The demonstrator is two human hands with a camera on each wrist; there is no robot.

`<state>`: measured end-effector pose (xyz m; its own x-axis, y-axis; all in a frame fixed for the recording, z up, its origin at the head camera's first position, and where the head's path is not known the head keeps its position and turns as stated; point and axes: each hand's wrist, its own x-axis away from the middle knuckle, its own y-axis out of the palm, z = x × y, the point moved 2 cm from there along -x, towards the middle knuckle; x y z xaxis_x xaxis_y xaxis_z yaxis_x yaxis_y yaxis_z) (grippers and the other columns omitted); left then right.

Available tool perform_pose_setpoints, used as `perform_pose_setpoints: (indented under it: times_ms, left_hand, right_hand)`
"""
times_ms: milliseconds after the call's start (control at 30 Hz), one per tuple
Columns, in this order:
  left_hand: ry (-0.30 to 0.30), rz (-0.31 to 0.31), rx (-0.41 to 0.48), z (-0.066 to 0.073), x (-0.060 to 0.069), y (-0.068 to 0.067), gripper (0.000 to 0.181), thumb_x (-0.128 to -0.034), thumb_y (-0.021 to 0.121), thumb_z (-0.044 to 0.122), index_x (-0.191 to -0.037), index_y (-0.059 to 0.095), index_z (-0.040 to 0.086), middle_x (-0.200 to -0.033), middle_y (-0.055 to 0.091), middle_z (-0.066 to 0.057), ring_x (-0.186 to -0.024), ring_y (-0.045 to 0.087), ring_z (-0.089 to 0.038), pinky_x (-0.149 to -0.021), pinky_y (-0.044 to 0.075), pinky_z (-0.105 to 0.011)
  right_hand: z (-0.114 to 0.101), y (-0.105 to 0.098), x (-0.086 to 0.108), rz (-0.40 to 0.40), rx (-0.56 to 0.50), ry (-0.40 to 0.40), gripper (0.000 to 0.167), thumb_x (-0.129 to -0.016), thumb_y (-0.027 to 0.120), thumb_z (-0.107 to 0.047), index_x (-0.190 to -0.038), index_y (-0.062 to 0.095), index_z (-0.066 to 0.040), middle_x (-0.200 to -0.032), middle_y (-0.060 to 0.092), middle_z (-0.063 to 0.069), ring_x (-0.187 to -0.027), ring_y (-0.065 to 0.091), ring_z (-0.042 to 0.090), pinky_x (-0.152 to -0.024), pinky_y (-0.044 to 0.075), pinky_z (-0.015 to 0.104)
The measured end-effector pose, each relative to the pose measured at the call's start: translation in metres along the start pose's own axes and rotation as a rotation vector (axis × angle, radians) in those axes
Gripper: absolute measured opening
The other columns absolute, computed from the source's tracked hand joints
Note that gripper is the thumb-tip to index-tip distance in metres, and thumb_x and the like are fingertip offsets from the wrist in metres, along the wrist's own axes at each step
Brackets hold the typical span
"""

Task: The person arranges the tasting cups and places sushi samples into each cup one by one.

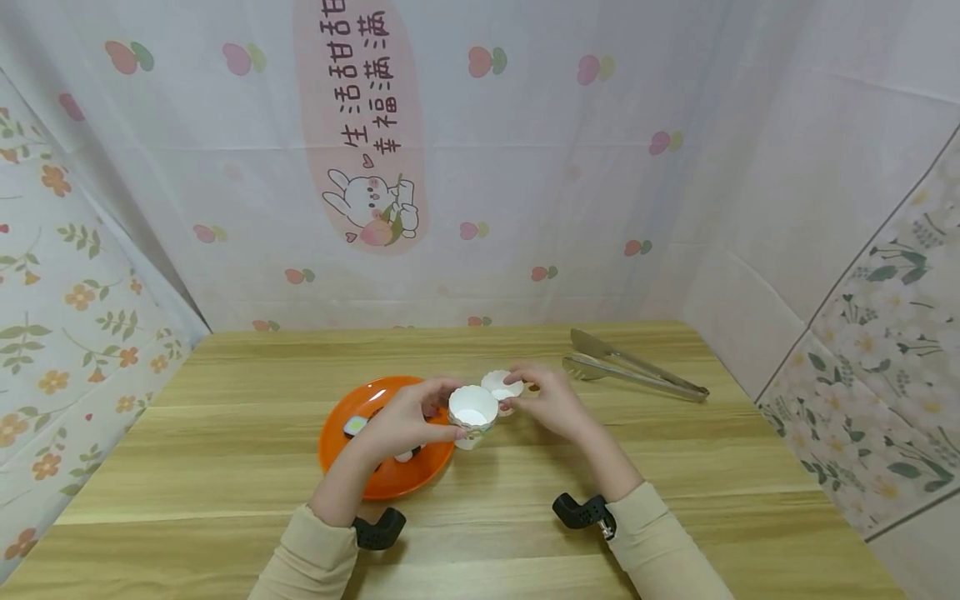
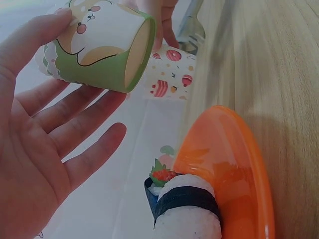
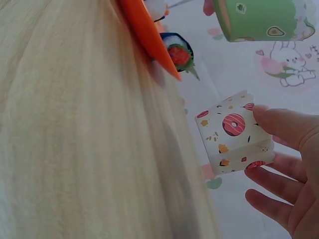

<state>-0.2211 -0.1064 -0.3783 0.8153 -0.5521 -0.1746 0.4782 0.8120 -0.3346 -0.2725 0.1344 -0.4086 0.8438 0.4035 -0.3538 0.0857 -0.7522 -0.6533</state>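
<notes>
Above the table, beside the orange plate, my left hand (image 1: pixel 401 421) holds a green paper baking cup (image 2: pixel 104 47) printed with a cartoon animal. Its thumb and fingers lie on opposite sides of the cup's wall, and the white inside faces up in the head view. A white baking cup (image 3: pixel 234 134) with doughnut and cake prints is pinched near its scalloped rim by my right hand (image 1: pixel 553 404). In the head view the two cups are close together; whether they touch, I cannot tell.
The orange plate (image 1: pixel 327 454) carries several sushi pieces, one a rice piece (image 2: pixel 189 219) with a dark seaweed band. My left forearm crosses over part of it. Metal tongs (image 1: pixel 637 375) lie at the back right of the wooden table (image 1: pixel 225 467). Printed cloth hangs behind.
</notes>
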Motion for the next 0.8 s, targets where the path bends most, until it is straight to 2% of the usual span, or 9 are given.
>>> perform_pose_setpoints:
  times_ms: [267,367,467,700,800]
  left_hand:
    - [0.019,-0.020,0.022,0.026,0.007,0.002,0.052,-0.0818,0.075,0.003,-0.129,0.053,-0.002,-0.116,0.061,-0.009,-0.104,0.055,-0.034,-0.092,0.042,-0.058]
    - [0.012,-0.018,0.025,0.029,0.007,0.002,0.052,-0.0819,0.075,0.003,-0.129,0.053,-0.002,-0.115,0.061,-0.009,-0.104,0.055,-0.034,-0.093,0.042,-0.058]
    - [0.012,-0.019,0.026,0.027,0.007,0.002,0.052,-0.0823,0.074,0.003,-0.129,0.053,-0.002,-0.116,0.061,-0.010,-0.105,0.055,-0.035,-0.093,0.042,-0.059]
    - [-0.014,-0.010,0.014,0.004,0.001,0.001,0.053,-0.0810,0.077,0.006,-0.129,0.055,0.005,-0.116,0.061,-0.007,-0.104,0.056,-0.029,-0.093,0.043,-0.056]
    - [-0.017,-0.011,0.010,0.001,0.001,0.000,0.052,-0.0807,0.078,0.011,-0.128,0.056,0.008,-0.115,0.061,-0.005,-0.103,0.057,-0.025,-0.093,0.044,-0.053]
  right_hand:
    - [0.006,0.009,0.000,-0.050,-0.020,0.035,0.024,-0.081,0.077,-0.016,-0.103,0.070,-0.008,-0.123,0.060,0.011,-0.112,0.055,0.029,-0.088,0.048,0.046]
    - [0.008,0.012,0.000,-0.056,-0.006,0.037,0.024,-0.081,0.078,-0.015,-0.102,0.070,-0.008,-0.122,0.060,0.011,-0.111,0.055,0.028,-0.088,0.048,0.044]
    - [0.010,0.014,0.001,-0.059,-0.001,0.035,0.023,-0.080,0.078,-0.014,-0.101,0.070,-0.008,-0.122,0.061,0.012,-0.110,0.055,0.029,-0.087,0.049,0.043]
    - [0.014,0.017,0.001,-0.065,-0.006,0.040,0.024,-0.079,0.079,-0.014,-0.101,0.070,-0.009,-0.123,0.060,0.012,-0.107,0.057,0.030,-0.086,0.050,0.044]
    - [0.014,0.018,0.001,-0.066,-0.009,0.033,0.024,-0.079,0.079,-0.013,-0.101,0.070,-0.008,-0.123,0.060,0.012,-0.106,0.058,0.030,-0.085,0.050,0.045]
